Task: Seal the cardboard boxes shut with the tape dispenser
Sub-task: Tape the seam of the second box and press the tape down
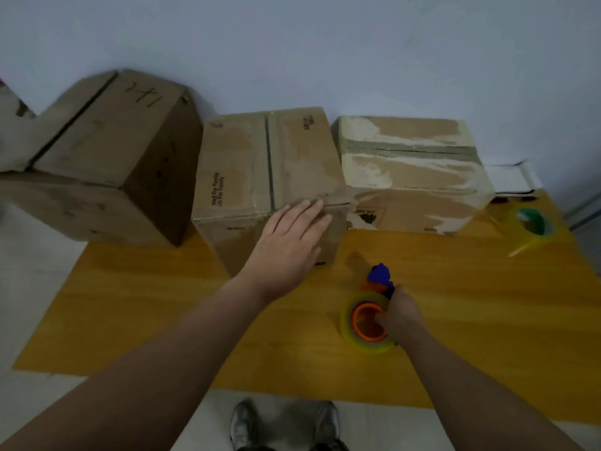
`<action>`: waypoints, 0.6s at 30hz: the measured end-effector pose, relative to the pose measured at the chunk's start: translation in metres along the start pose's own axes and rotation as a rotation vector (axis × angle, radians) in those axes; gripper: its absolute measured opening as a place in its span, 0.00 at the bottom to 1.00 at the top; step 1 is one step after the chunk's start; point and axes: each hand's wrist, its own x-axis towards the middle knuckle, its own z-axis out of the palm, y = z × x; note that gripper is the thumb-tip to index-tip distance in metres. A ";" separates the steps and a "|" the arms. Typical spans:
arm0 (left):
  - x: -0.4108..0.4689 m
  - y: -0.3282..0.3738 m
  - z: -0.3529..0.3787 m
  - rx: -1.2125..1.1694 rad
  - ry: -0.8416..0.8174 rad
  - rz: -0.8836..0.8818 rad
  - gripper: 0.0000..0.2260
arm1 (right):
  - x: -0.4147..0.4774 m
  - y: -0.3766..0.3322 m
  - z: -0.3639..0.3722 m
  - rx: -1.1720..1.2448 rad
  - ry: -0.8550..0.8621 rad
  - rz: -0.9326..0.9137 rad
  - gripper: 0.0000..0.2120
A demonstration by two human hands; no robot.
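**Hands at the middle box, dispenser on the mat**

Left hand (286, 242) lies flat and open, fingers spread, against the near top edge and front face of the middle cardboard box (266, 170); it grips nothing. Right hand (401, 312) is closed around the tape dispenser (370, 314), which sits low on the yellow wood-grain mat (162, 304), just in front of the boxes. Dispenser shows a blue head, an orange hub and a roll of clear yellowish tape.

Three cardboard boxes stand in a row against a plain pale wall (325, 43). Left box (107, 151) is tilted, flaps closed with a dark open seam, handwritten marks on top, and overhangs the mat onto the pale floor (32, 271). Middle box has its flaps closed, a dark seam running front to back, printed text on the left flap. Right box (413, 170) carries tape along its centre seam and worn, whitish torn patches on top.

Spare roll of tape (531, 226) with a green core rests at the mat's far right, well apart from the dispenser. White flat item (510, 177) lies behind it by the wall; its nature cannot be determined. Grey shoes (286, 424) are visible at the bottom edge on the floor
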 end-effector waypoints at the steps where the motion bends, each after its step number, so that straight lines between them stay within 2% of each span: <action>1: -0.010 0.001 -0.003 -0.044 0.007 -0.004 0.21 | -0.003 -0.002 0.000 0.048 0.020 -0.043 0.19; 3: -0.029 0.002 -0.008 -0.156 -0.002 -0.048 0.16 | -0.013 -0.008 0.000 0.173 0.066 -0.164 0.20; 5: -0.041 0.002 -0.012 -0.358 -0.127 -0.199 0.14 | -0.025 -0.018 -0.001 0.291 0.111 -0.302 0.22; 7: -0.045 0.005 -0.020 -0.722 -0.299 -0.500 0.21 | -0.039 -0.032 -0.002 0.365 0.116 -0.432 0.27; 9: -0.046 0.006 -0.032 -1.094 -0.343 -0.767 0.30 | -0.052 -0.048 -0.002 0.382 0.124 -0.554 0.35; 10: -0.045 0.005 -0.039 -1.184 -0.353 -0.826 0.33 | -0.058 -0.056 -0.003 0.373 0.144 -0.601 0.37; 12: -0.041 0.003 -0.053 -1.234 -0.375 -0.849 0.36 | -0.068 -0.072 -0.004 0.343 0.199 -0.680 0.36; 15: -0.037 -0.004 -0.073 -1.242 -0.353 -0.859 0.36 | -0.079 -0.092 -0.005 0.259 0.258 -0.749 0.34; 18: -0.038 -0.014 -0.087 -1.244 -0.343 -0.863 0.27 | -0.085 -0.106 -0.004 0.189 0.292 -0.772 0.35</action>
